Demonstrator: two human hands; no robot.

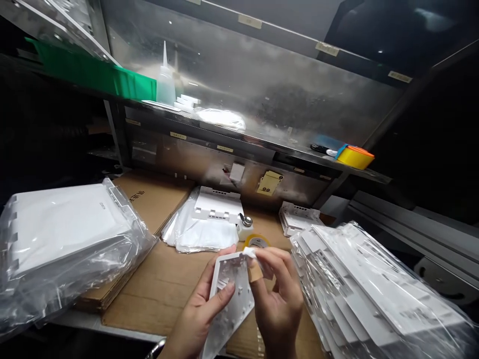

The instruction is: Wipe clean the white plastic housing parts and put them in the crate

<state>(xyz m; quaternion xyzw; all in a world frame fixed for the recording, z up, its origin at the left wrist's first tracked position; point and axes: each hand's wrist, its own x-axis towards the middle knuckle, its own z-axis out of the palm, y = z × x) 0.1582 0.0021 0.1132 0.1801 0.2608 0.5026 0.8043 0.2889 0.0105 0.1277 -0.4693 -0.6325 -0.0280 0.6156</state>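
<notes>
My left hand (209, 304) grips a white plastic housing (234, 316) by its left side, thumb over the inner face, which carries small posts and ribs. At the housing's top right corner, my right hand (277, 289) pinches a small white cloth (249, 253) against the rim between thumb and fingers. A tan bandage (255, 272) wraps the right thumb. Just beyond the hands lie a yellow tape roll (256, 241) and a white pump bottle (245, 228) with a metal top.
Bagged white panels are stacked at left (71, 224) and right (374, 279). Clear plastic bags (202, 239) lie under a white panel (219, 205) on the cardboard (149, 294). The metal shelf above holds a green bin (97, 75), a nozzle bottle (165, 85) and a yellow tape roll (355, 156).
</notes>
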